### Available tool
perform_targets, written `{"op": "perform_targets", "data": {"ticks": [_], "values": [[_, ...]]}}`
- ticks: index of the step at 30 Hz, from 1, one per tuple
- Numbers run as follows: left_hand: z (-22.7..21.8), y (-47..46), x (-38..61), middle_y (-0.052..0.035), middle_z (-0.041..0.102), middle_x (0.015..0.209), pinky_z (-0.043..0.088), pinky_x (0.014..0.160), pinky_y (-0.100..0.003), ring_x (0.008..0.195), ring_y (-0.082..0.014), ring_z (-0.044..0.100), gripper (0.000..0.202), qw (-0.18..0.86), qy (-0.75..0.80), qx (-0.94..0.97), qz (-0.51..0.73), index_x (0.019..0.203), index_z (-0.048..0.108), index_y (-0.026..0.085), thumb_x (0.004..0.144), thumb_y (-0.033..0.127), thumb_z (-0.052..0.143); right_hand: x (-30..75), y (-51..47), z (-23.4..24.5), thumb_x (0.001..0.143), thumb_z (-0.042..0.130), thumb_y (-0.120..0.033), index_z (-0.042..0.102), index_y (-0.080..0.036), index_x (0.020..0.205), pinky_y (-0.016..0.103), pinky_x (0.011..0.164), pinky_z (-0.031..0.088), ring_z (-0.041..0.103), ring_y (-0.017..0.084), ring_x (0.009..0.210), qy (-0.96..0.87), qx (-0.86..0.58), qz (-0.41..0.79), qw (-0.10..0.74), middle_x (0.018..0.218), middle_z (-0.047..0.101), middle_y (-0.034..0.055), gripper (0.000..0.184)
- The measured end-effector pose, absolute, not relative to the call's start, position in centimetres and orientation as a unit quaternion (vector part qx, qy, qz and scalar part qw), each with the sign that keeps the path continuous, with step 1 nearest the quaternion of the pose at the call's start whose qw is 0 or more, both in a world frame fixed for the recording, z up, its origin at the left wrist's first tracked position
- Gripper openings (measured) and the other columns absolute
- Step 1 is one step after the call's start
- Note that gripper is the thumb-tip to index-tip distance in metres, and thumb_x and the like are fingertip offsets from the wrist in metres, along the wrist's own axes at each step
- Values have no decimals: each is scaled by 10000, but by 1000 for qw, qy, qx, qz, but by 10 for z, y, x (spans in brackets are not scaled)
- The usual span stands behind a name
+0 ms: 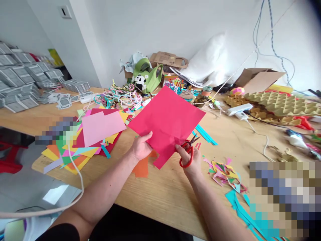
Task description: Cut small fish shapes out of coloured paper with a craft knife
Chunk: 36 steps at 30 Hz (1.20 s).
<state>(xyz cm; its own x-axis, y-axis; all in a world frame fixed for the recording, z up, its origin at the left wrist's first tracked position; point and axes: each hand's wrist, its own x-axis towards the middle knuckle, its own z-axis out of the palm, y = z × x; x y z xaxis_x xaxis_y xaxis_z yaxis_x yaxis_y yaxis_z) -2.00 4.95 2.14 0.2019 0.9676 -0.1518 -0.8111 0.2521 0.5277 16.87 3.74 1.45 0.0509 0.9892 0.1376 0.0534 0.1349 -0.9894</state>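
A large sheet of red paper [168,115] is held up over the table, its near corner cut to a notched tab. My left hand [142,146] pinches its lower left edge, thumb on top. My right hand [189,159] grips the sheet's lower right edge between thumb and fingers. Red-handled scissors [187,162] hang on that same hand, their dark blades pointing away to the right of the sheet. Below the sheet lies a piece of orange paper [141,168], partly hidden.
Coloured paper sheets [104,129] pile up at the left, and paper scraps [224,172] lie at the right. Behind are tangled cords [122,97], a green panda bag [147,78], egg trays [281,103] and a power strip [239,109]. A white cable [77,170] crosses the left side.
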Motion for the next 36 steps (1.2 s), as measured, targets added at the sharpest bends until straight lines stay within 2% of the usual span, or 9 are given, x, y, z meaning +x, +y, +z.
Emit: {"op": "perform_targets", "data": {"ticks": [4, 8, 13, 16, 20, 26, 36], "values": [[21, 52, -24, -99, 742, 1012, 455, 1028, -447, 1089, -270, 662, 170, 742, 236, 162, 607, 1029, 674, 135, 875, 145, 601, 176, 40, 25, 789, 663, -539, 603, -184, 689, 286, 589, 458, 595, 188, 635, -587, -503, 432, 465, 628, 621, 31, 374], [23, 57, -37, -69, 750, 959, 458, 1030, -429, 1081, -257, 668, 98, 729, 238, 150, 625, 937, 679, 151, 862, 125, 621, 190, 45, 37, 834, 497, -710, 626, -162, 760, 300, 604, 488, 621, 186, 619, -659, -452, 479, 363, 673, 660, 74, 568], [30, 57, -45, -102, 739, 1033, 449, 1035, -466, 1117, -280, 649, 155, 731, 233, 146, 624, 1005, 674, 134, 873, 127, 592, 202, 45, 43, 851, 400, -755, 581, -161, 672, 279, 524, 455, 587, 158, 529, -739, -396, 525, 145, 587, 617, 66, 647], [32, 57, -46, -109, 726, 1091, 435, 1045, -482, 1149, -292, 629, 217, 733, 231, 148, 622, 1073, 664, 139, 868, 129, 590, 202, 43, 45, 848, 389, -763, 578, -156, 684, 269, 493, 446, 578, 149, 507, -747, -382, 540, 68, 586, 609, 61, 657], [32, 57, -45, -96, 723, 1104, 432, 1051, -464, 1149, -279, 630, 266, 727, 238, 155, 625, 1098, 659, 152, 838, 113, 621, 198, 40, 48, 821, 444, -762, 566, -156, 674, 255, 479, 443, 577, 143, 504, -740, -381, 552, 51, 572, 588, 45, 635], [28, 56, -42, -90, 741, 1027, 443, 1042, -445, 1112, -264, 650, 176, 734, 248, 151, 613, 991, 684, 138, 831, 94, 625, 194, 37, 50, 772, 525, -752, 537, -171, 623, 228, 411, 394, 539, 127, 446, -728, -407, 550, 36, 517, 557, 26, 600], [24, 58, -38, -102, 740, 1032, 441, 1047, -464, 1127, -282, 643, 172, 746, 249, 154, 598, 991, 680, 135, 835, 100, 615, 194, 36, 52, 764, 555, -730, 552, -172, 624, 232, 423, 419, 555, 133, 453, -724, -410, 553, 49, 503, 552, 11, 575]]}}
